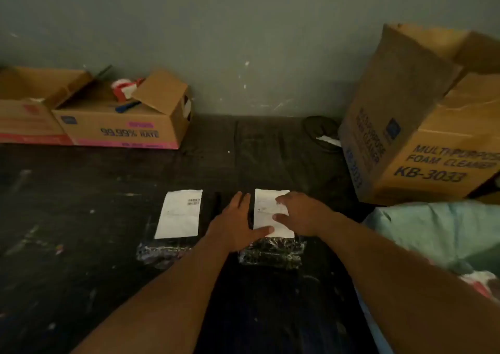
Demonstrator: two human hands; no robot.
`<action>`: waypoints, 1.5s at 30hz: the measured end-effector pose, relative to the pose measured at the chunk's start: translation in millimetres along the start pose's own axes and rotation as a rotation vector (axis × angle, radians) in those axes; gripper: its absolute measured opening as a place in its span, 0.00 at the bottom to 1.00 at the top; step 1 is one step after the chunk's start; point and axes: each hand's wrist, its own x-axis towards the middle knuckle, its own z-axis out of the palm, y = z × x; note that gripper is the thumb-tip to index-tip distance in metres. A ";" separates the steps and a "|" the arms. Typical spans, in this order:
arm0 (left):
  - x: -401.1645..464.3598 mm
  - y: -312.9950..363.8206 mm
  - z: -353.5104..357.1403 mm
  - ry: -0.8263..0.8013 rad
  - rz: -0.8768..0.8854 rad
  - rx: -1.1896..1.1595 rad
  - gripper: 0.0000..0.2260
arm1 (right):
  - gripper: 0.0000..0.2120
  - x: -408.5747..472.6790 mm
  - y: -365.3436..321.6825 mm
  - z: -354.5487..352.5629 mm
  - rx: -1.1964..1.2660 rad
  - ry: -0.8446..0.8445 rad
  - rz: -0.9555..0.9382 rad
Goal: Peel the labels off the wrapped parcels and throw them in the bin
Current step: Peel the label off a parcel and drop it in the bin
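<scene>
Two dark parcels wrapped in clear film lie side by side on the dark floor, each with a white label on top. The left parcel point(162, 251) carries the left label point(180, 214), untouched. My left hand point(238, 224) lies flat on the right parcel point(272, 253), fingers straight, thumb on the lower left corner of the right label point(266, 213). My right hand point(303, 213) hovers over or touches that label's right side with fingers spread and relaxed. I cannot tell whether any edge of the label is lifted.
A tall open cardboard box point(422, 126) marked foam cleaner stands at the right by the wall. Two low open boxes point(119, 115) with tape and a blue tool sit at the left. Green fabric point(438, 232) lies at the right.
</scene>
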 end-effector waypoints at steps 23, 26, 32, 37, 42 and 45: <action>31.1 -26.7 60.2 0.062 0.088 -0.150 0.62 | 0.14 103.2 11.1 23.1 0.132 0.183 0.128; 30.1 -26.0 59.6 0.058 0.075 -0.123 0.62 | 0.09 102.7 5.6 23.8 0.175 0.219 0.163; 29.2 -26.7 56.7 0.027 0.051 -0.083 0.62 | 0.04 94.3 0.5 23.1 0.144 0.292 0.099; 28.3 -22.7 53.1 0.031 0.047 -0.091 0.63 | 0.08 80.5 5.5 20.2 0.153 0.284 -0.006; 22.4 -20.9 49.3 -0.025 0.070 -0.211 0.65 | 0.11 71.9 6.9 20.9 0.116 0.303 0.004; 18.8 -22.8 51.2 -0.027 0.095 -0.242 0.65 | 0.12 68.0 3.9 16.2 0.022 0.266 0.026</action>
